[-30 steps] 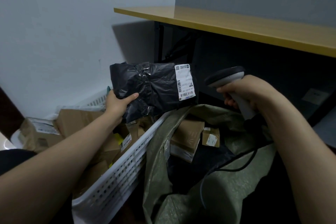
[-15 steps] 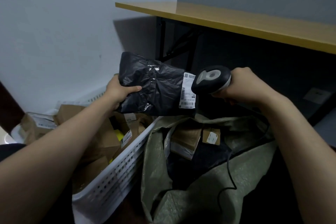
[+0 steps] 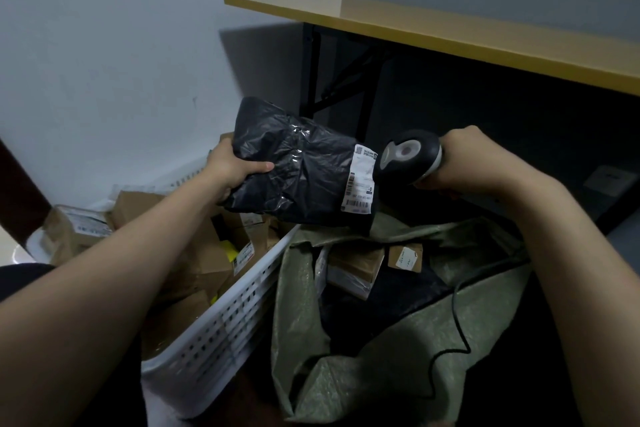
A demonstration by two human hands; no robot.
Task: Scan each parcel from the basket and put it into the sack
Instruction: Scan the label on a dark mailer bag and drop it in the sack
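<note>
Black poly parcel (image 3: 301, 166) held up over the green sack (image 3: 381, 357), its label (image 3: 360, 184) just beside the barcode scanner (image 3: 405, 156). Left hand (image 3: 232, 166) has its grip clamped on the parcel's end; right hand (image 3: 464, 159) has its grip wrapped round the scanner. White basket (image 3: 221, 329) sits touching the sack's left side.

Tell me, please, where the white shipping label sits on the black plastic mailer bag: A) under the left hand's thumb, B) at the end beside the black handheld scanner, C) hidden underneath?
B: the white shipping label shows at the end of the black plastic mailer bag beside the black handheld scanner in the right hand, away from the left hand.
</note>
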